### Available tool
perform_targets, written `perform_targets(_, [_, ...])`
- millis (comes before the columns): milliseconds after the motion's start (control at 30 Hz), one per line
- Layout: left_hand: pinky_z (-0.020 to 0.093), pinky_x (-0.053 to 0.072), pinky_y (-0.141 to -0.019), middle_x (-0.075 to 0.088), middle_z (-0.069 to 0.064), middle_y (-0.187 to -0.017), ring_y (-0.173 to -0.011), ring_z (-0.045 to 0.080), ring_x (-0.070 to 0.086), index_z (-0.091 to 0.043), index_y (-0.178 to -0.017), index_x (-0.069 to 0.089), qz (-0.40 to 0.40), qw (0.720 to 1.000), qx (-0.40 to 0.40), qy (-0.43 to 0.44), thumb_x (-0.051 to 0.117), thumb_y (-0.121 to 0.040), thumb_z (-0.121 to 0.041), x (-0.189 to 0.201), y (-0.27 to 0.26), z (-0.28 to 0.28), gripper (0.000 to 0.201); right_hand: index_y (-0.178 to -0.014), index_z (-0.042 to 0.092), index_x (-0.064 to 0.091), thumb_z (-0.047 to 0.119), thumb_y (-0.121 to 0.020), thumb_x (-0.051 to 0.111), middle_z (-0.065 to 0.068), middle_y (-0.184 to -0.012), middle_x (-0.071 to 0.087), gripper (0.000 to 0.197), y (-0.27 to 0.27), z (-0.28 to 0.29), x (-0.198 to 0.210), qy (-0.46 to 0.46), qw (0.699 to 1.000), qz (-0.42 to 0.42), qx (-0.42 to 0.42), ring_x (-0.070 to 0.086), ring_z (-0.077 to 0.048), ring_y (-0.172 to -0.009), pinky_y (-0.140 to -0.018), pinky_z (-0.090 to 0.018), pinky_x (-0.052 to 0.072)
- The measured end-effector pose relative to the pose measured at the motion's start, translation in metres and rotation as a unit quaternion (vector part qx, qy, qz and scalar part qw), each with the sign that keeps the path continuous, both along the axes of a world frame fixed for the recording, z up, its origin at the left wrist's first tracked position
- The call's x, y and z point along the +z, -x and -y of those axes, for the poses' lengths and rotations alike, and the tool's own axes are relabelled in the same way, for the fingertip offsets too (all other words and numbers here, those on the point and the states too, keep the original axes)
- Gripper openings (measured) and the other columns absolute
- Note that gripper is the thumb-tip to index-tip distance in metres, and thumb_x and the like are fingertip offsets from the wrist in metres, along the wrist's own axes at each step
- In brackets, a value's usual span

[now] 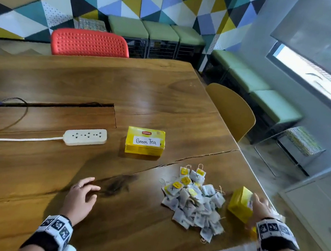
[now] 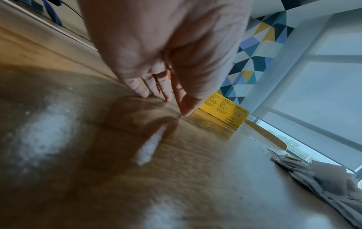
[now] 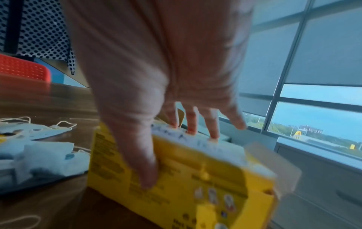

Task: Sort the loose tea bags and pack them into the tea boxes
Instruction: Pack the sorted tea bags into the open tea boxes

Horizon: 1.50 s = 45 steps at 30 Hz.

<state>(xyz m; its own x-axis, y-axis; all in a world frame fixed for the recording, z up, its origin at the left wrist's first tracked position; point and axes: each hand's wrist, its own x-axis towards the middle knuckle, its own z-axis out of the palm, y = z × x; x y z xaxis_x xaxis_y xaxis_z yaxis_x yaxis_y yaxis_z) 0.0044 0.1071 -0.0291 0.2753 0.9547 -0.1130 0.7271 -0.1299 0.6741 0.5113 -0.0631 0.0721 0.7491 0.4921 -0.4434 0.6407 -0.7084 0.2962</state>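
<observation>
A pile of loose white tea bags (image 1: 192, 200) with yellow tags lies at the table's near right. A shut yellow box labelled "Green Tea" (image 1: 145, 141) stands behind the pile, toward the middle. My right hand (image 1: 257, 202) grips a second yellow tea box (image 1: 239, 204), tilted at the table's right edge. In the right wrist view the thumb presses the box's (image 3: 186, 178) side and the fingers (image 3: 192, 128) curl over its white handwritten label, too blurred to read. My left hand (image 1: 92, 191) rests on the wood, empty. Its fingertips (image 2: 166, 96) touch the table.
A white power strip (image 1: 85, 137) with its cord lies left of the Green Tea box, in front of a cable slot (image 1: 57, 107). The wooden table (image 1: 123, 90) has a red chair (image 1: 89, 43) behind it and a yellow chair (image 1: 231, 111) at its right side.
</observation>
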Motion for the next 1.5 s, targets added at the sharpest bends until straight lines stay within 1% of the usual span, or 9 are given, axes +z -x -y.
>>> perform_targets(100, [0.038, 0.039, -0.104, 0.051, 0.000, -0.136, -0.123, 0.024, 0.049, -0.027, -0.092, 0.069, -0.002, 1.000, 0.016, 0.005, 0.067, -0.084, -0.007, 0.004, -0.010, 0.014, 0.022, -0.142, 0.027, 0.029, 0.024, -0.066, 0.079, -0.009, -0.137, 0.034, 0.091, -0.017, 0.006, -0.016, -0.080, 0.997, -0.006, -0.008, 0.042, -0.032, -0.126, -0.104, -0.053, 0.036])
perform_targets(300, [0.037, 0.037, -0.104, 0.043, -0.001, -0.143, -0.131, 0.022, 0.042, -0.026, -0.098, 0.068, -0.016, 0.998, 0.037, 0.050, 0.063, -0.088, -0.013, 0.013, -0.031, 0.032, 0.017, -0.131, 0.023, 0.040, 0.039, -0.052, 0.085, -0.013, -0.118, 0.037, 0.093, -0.016, -0.006, -0.007, -0.155, 0.985, -0.058, -0.048, 0.051, -0.036, -0.109, -0.095, -0.049, 0.046])
perform_targets(467, [0.034, 0.032, -0.108, 0.042, 0.002, -0.143, -0.131, 0.020, 0.042, -0.030, -0.109, 0.059, 0.008, 0.997, 0.034, 0.074, 0.064, -0.089, -0.018, 0.034, -0.057, 0.035, 0.023, -0.119, 0.018, 0.040, 0.052, -0.059, 0.079, -0.010, -0.108, 0.034, 0.079, 0.018, -0.031, 0.045, -0.300, 0.949, 0.000, 0.095, 0.045, -0.035, -0.104, -0.090, -0.045, 0.040])
perform_targets(633, [0.028, 0.037, -0.103, 0.031, -0.018, -0.141, -0.126, 0.002, 0.040, -0.038, -0.139, 0.034, 0.108, 0.990, -0.077, 0.036, 0.083, -0.069, -0.040, 0.083, -0.111, 0.042, 0.086, -0.131, 0.035, 0.032, 0.044, -0.057, 0.078, -0.004, -0.117, 0.035, 0.087, 0.106, -0.069, 0.073, -0.285, 0.903, -0.073, 0.313, 0.051, -0.026, -0.100, -0.081, -0.038, 0.048])
perform_targets(800, [0.032, 0.031, -0.112, 0.032, -0.013, -0.148, -0.133, 0.005, 0.036, -0.034, -0.151, 0.012, 0.162, 0.982, -0.089, 0.031, 0.094, -0.048, -0.038, 0.092, -0.140, 0.040, 0.131, -0.148, 0.027, 0.023, 0.037, -0.067, 0.076, -0.006, -0.133, 0.033, 0.097, 0.180, -0.102, 0.065, -0.207, 0.820, -0.226, 0.484, 0.042, -0.029, -0.120, -0.101, -0.040, 0.038])
perform_targets(1033, [0.038, 0.036, -0.107, 0.040, -0.013, -0.135, -0.122, 0.005, 0.040, -0.041, -0.133, 0.024, 0.117, 0.993, -0.011, 0.029, 0.091, -0.056, -0.030, 0.077, -0.103, 0.068, 0.102, -0.112, 0.014, 0.069, 0.037, -0.087, 0.068, -0.001, -0.110, 0.068, 0.034, 0.190, -0.130, 0.061, -0.292, 0.767, -0.383, 0.424, 0.060, -0.018, -0.103, -0.083, -0.024, 0.041])
perform_targets(1167, [0.036, 0.040, -0.106, 0.045, -0.016, -0.136, -0.126, 0.005, 0.044, -0.046, -0.137, 0.024, 0.170, 0.980, -0.005, 0.103, 0.091, -0.048, -0.052, 0.068, -0.105, 0.087, 0.111, -0.116, 0.010, 0.068, 0.028, -0.088, 0.068, -0.004, -0.118, 0.067, 0.033, 0.197, -0.132, 0.054, -0.325, 0.769, -0.367, 0.410, 0.055, -0.021, -0.114, -0.085, -0.017, 0.033])
perform_targets(1333, [0.048, 0.049, -0.096, 0.064, -0.004, -0.120, -0.114, 0.019, 0.060, -0.043, -0.125, 0.046, 0.329, 0.931, 0.088, 0.133, 0.088, -0.053, -0.053, 0.074, -0.114, 0.092, 0.085, -0.116, 0.008, 0.068, 0.020, -0.085, 0.072, -0.005, -0.116, 0.068, 0.034, 0.205, -0.127, 0.051, -0.335, 0.733, -0.403, 0.432, 0.059, -0.016, -0.108, -0.086, -0.011, 0.033])
perform_targets(1500, [0.039, 0.050, -0.093, 0.059, 0.000, -0.117, -0.110, 0.021, 0.057, -0.027, -0.125, 0.043, 0.305, 0.930, 0.202, 0.045, 0.076, -0.074, -0.004, 0.073, -0.121, 0.083, 0.065, -0.114, 0.015, 0.069, 0.024, -0.087, 0.070, 0.003, -0.113, 0.069, 0.029, 0.190, -0.123, 0.057, -0.399, 0.718, -0.448, 0.353, 0.059, 0.001, -0.097, -0.081, -0.001, 0.038])
